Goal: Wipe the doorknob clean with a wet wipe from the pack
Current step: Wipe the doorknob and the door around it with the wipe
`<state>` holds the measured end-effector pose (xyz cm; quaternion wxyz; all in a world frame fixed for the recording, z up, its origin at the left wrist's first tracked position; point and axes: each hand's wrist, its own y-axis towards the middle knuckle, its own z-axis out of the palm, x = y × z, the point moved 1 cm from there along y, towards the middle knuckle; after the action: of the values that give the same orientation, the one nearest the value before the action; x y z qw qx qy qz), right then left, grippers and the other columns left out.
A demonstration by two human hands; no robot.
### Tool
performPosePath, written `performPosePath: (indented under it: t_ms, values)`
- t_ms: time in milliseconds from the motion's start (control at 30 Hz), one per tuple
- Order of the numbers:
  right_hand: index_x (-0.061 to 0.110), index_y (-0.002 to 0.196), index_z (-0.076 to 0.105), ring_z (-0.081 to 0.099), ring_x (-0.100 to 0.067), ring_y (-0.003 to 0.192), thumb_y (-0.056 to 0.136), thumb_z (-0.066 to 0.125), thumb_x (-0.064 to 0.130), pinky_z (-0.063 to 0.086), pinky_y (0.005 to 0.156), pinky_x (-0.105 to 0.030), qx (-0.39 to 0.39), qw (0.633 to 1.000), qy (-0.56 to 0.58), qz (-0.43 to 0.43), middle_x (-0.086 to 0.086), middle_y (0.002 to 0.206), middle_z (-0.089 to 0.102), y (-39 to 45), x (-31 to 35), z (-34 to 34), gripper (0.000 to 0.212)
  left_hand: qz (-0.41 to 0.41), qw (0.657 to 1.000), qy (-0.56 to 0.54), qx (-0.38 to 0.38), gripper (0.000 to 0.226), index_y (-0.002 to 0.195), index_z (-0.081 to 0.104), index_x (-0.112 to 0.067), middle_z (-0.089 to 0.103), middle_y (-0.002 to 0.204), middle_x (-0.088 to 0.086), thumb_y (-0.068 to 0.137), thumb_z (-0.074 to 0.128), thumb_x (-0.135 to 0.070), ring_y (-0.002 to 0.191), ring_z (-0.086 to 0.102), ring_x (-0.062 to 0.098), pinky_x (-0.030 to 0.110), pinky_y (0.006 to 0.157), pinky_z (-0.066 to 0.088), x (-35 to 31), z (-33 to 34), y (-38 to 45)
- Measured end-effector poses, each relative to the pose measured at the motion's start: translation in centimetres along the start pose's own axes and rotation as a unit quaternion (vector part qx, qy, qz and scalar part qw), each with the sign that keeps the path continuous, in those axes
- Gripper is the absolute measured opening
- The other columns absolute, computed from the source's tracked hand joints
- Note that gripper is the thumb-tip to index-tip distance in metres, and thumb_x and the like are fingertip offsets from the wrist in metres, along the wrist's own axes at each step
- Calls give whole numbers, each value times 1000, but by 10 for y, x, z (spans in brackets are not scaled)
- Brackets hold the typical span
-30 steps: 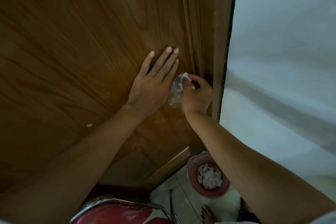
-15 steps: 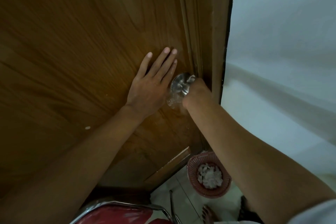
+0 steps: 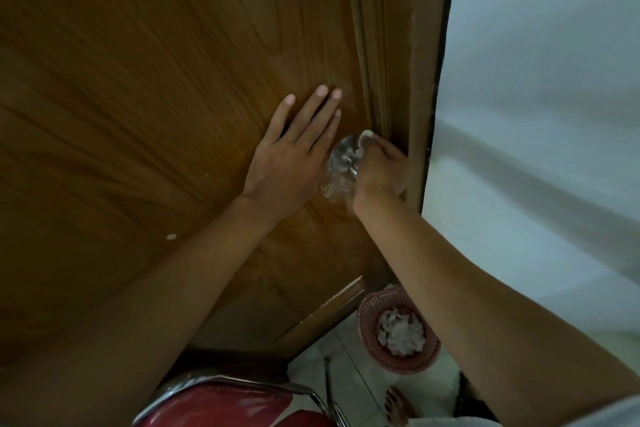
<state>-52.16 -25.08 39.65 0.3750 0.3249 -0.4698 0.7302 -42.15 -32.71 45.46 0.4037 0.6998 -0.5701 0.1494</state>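
Doorknob [image 3: 344, 157] sits far up the view; nearest the camera are a red chair w/ chrome frame [image 3: 225, 402] and a red basket [image 3: 398, 329] holding crumpled white wipes (on the floor by the door's foot). Left hand [image 3: 291, 163] lies flat on the wooden door [image 3: 156, 97], fingers spread. Right hand [image 3: 381, 172] pinches a wet wipe [image 3: 364, 139] against the knob's rim.

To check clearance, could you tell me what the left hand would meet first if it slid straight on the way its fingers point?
Probably only bare door: the left hand lies flat, fingers pointing up-right, with the frame moulding further along.
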Motion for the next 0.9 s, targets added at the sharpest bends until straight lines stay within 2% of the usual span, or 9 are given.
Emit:
performPosePath:
  t_ms: [67,133,267,333,500,567,667,733,900]
  values:
    - [30,94,77,66,-2,93,89,72,26,54,80,-17,2,980,-108,-169,17,97,72,-8,-1,1,9,6,1000,0,1,56,156,26,-3,15,168,13,107,10,-27,155,12,29,48,124,-6,1,0,-2]
    - [25,101,76,66,-2,92,91,69,24,53,74,-13,32,931,-193,-308,13,102,71,-8,-4,-3,13,6,1000,4,-3,56,156,26,-4,16,167,13,108,10,-26,155,13,29,47,124,-5,1,2,-6]
    - [19,98,75,66,-14,94,88,70,24,55,80,-39,98,769,-366,-515,3,103,72,1,-19,-16,12,6,1000,14,1,53,157,25,-4,14,168,13,109,18,-26,155,11,29,47,124,-7,0,5,-15]
    - [21,96,75,66,-17,95,87,71,25,50,84,-38,98,720,-403,-556,3,103,72,4,-20,-19,11,5,1000,12,2,53,157,23,-4,13,168,13,108,22,-25,155,10,30,47,124,-9,0,7,-19]
    - [22,99,70,62,-10,92,93,64,25,43,84,-31,67,752,-338,-562,5,100,69,0,-4,-1,10,-1,1000,7,-5,53,158,22,-5,15,168,12,108,27,-24,155,12,29,46,125,-6,0,10,-29]
    - [21,97,69,63,-14,93,92,64,23,45,84,-34,89,728,-356,-579,3,100,68,0,-7,-3,8,-9,1000,2,-7,53,157,23,-4,15,168,13,108,27,-23,155,12,28,45,125,-5,1,10,-32]
    - [20,96,72,64,-17,98,89,68,21,46,87,-39,151,653,-415,-616,3,102,69,3,-19,-13,8,-17,1000,9,-3,53,157,22,-2,15,168,14,109,23,-23,155,12,29,45,125,-5,0,11,-37]
    - [21,93,73,64,-15,96,87,69,21,45,86,-40,162,629,-421,-633,4,100,69,5,-18,-12,7,-19,1000,14,1,53,158,21,-3,14,168,14,109,22,-23,155,11,29,45,125,-6,0,11,-41]
    - [21,94,68,62,-13,88,91,65,21,44,82,-35,127,677,-362,-627,3,98,67,5,-6,-3,5,-38,999,4,9,55,159,17,-4,9,168,13,108,27,-23,156,7,29,46,124,-8,-4,11,-44]
